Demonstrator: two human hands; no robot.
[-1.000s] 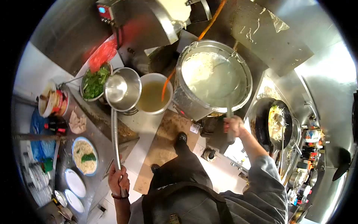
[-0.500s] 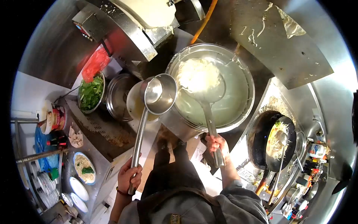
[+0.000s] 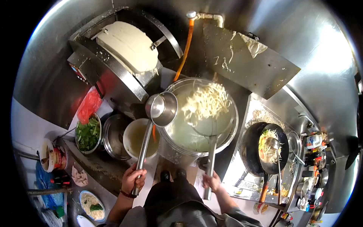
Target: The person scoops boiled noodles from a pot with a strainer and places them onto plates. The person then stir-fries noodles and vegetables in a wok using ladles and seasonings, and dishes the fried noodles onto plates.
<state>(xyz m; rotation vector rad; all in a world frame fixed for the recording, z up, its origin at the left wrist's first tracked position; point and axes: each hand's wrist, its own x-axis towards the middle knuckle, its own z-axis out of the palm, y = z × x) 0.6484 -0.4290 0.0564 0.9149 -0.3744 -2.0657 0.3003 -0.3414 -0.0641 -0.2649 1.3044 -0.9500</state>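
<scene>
Shut around a long metal handle, my left hand (image 3: 134, 178) holds a ladle (image 3: 144, 145). Its round bowl is beside the pot's left rim, above a white bowl of pale liquid (image 3: 132, 145). In my right hand (image 3: 212, 181) is the handle of a strainer (image 3: 213, 151), which reaches over the large pot (image 3: 235, 126) of cloudy water. White noodles (image 3: 211, 100) are heaped at the strainer's far side, with some strands loose toward the left. I cannot tell whether all of them rest on it.
On the right, a black wok (image 3: 280, 162) holds noodles, vegetables and another ladle. Leafy greens fill a bowl (image 3: 99, 142) at left, near a lidded metal pot (image 3: 107, 145). A machine holding dough (image 3: 128, 47) stands behind. A plate of noodles (image 3: 81, 195) sits lower left.
The noodles have shifted to the strainer's far side and spread into loose strands, and the strainer's handle has moved down toward me. The whole view has shifted, showing more of the back wall.
</scene>
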